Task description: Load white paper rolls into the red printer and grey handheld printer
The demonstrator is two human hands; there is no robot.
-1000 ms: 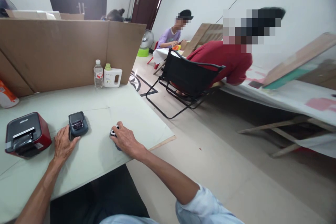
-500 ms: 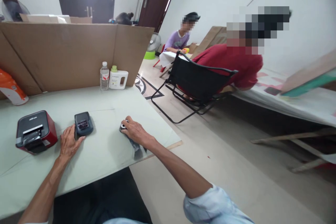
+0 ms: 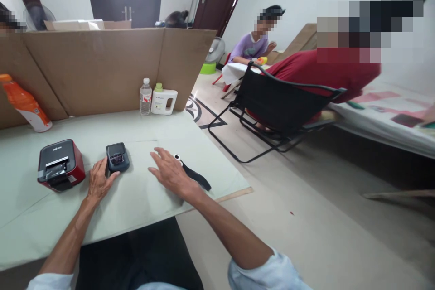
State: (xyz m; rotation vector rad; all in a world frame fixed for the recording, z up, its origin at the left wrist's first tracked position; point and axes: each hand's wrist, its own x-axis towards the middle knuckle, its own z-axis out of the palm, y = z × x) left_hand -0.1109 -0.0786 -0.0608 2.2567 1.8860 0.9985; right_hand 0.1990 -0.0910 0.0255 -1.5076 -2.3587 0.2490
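My left hand rests on the table, fingers stretched out and thumb apart, against the near left side of a small dark box-shaped device. A black and red label printer stands left of that hand. My right hand is over the table with its fingers spread and nothing in them. Just right of it lies a long black strap-like object with white round parts at its far end; its exact kind I cannot make out, and my hand partly hides it.
Behind stand a cardboard screen, a clear water bottle, a white jug with a green cap and a leaning orange bottle. Right of the table edge are a black folding chair with a person in red and, farther back, a person in purple.
My right hand has let go of the black object and moved left of it, fingers spreading. The left hand stays beside the dark device. The whole view has shifted slightly left.
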